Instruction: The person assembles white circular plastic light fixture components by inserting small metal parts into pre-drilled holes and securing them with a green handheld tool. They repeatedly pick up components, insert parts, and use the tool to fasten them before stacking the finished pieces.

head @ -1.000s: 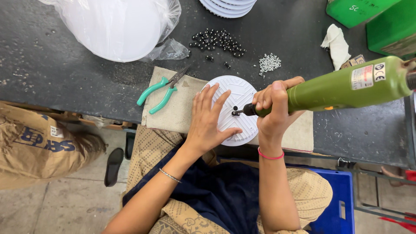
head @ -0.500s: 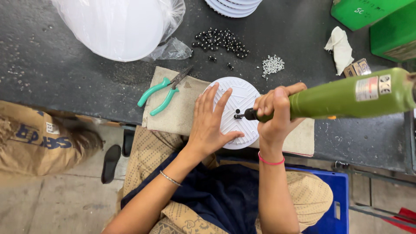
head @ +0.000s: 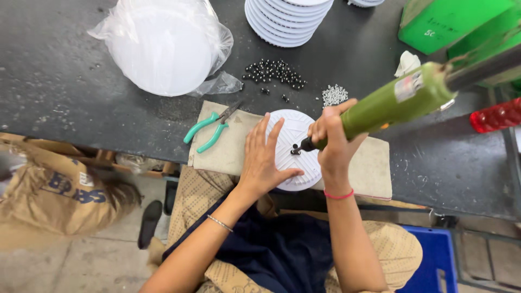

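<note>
White ribbed disc [head: 296, 146] lies under left hand [head: 263, 160], beside right hand [head: 334, 141].

One green driver [head: 401, 100], one pliers [head: 209, 130], two green bins [head: 450, 24].

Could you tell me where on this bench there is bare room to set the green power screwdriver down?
The widest bare patch is the dark bench top left of the bagged white discs. A smaller one lies right of the beige cloth pad, below the red piece. Around the black beads, silver screws and pliers it is crowded.
</note>
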Demonstrator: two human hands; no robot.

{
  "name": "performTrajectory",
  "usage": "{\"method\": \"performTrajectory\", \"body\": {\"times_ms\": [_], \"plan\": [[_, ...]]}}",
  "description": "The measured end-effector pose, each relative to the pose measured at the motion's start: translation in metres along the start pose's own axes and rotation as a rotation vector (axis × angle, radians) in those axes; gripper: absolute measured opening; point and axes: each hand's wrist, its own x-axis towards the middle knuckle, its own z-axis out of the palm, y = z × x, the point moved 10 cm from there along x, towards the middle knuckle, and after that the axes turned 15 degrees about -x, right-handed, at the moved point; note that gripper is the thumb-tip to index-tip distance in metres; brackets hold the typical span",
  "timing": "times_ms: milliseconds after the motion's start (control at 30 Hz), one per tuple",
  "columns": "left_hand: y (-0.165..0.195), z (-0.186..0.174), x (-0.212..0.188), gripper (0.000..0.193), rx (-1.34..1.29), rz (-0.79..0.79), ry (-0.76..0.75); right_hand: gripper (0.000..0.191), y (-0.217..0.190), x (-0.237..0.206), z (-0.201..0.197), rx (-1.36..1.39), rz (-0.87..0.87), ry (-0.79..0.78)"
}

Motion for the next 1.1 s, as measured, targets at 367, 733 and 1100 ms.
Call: {"method": "performTrajectory", "body": {"times_ms": [367,733,1100], "plan": [[-0.04,0.038,-0.146,0.028,-0.967,-0.814,0.235,0.038,-0.015,-0.001,-0.045,0.13,-0.061,-0.275],[-0.047,0.046,-0.154,0.041,-1.366,-1.045,0.383,0.044,0.11,-0.023,-0.1,-0.648,-0.012,-0.123],[-0.021,-0.029,-0.125,0.034,-0.961,-0.849,0.267,0.041,0.108,-0.025,-0.132,-0.358,0.07,0.04]]}}
